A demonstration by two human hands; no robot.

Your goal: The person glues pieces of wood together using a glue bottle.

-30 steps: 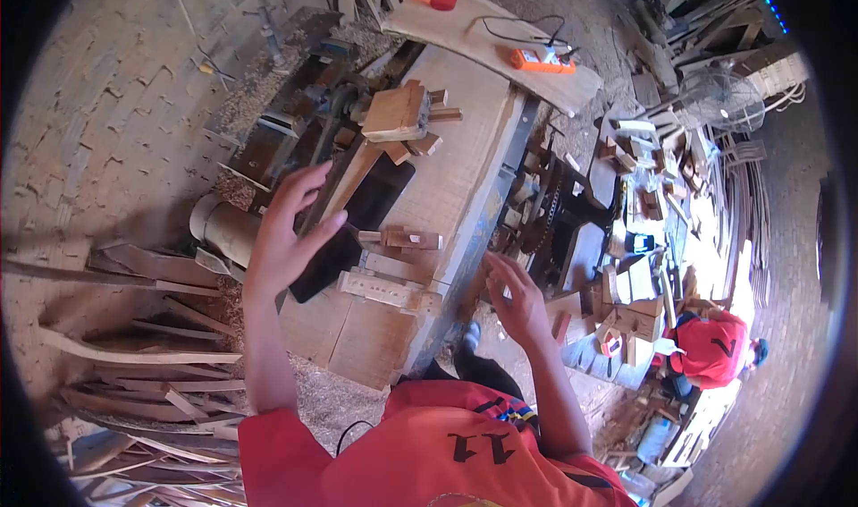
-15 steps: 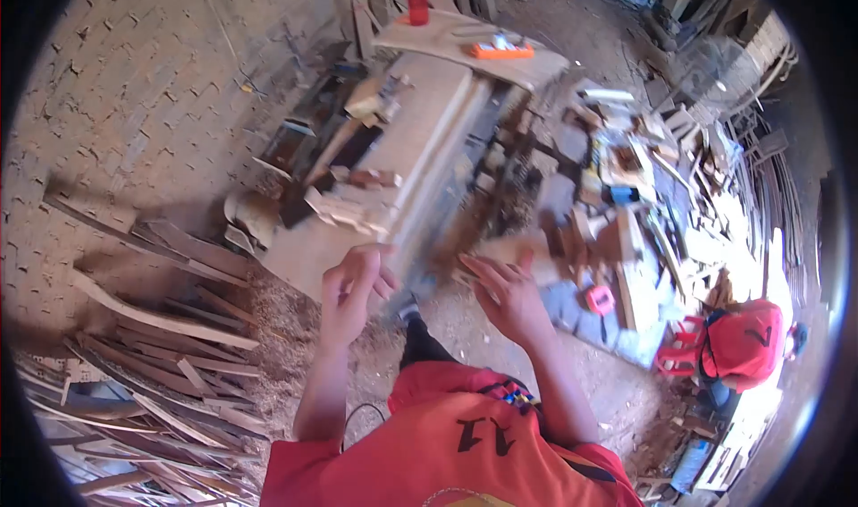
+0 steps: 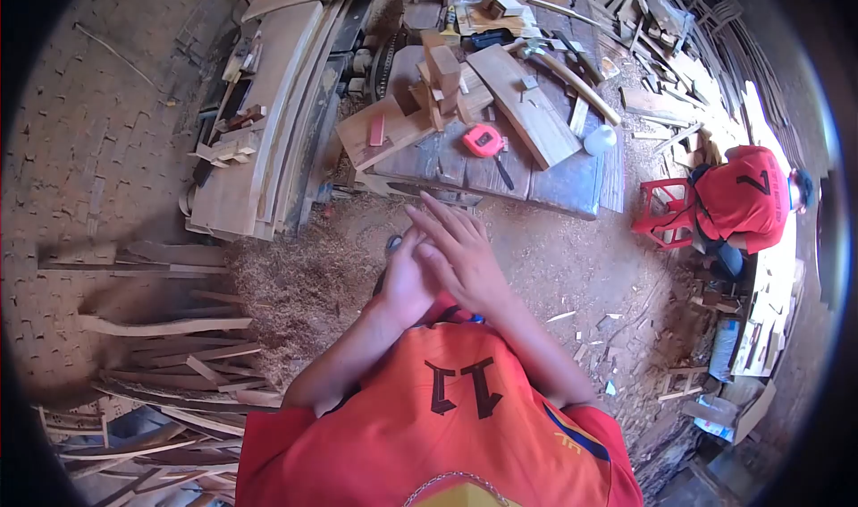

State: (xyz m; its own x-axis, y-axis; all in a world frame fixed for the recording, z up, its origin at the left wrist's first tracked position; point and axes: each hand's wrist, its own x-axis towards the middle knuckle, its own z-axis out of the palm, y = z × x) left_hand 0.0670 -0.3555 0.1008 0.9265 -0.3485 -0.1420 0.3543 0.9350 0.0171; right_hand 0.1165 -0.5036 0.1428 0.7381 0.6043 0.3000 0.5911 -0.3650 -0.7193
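Note:
My left hand and my right hand meet in front of my torso, palm against palm. The right one lies on top, its fingers stretched out, and it covers most of the left fingers. What shows of the left hand looks flat, and I see nothing held in either. Beyond them stands a low work table bearing a red tape measure, a dark slim tool, a wooden plank, a joined wooden piece and a hammer.
At the left is a long bench with boards on it. Curved wood strips are piled on the lower left floor. To the right, a person in a red shirt sits on a red plastic stool. Wood shavings litter the floor.
My hands were apart and have come together. The view has turned to the right, so the work table now lies straight ahead and the long bench is farther left.

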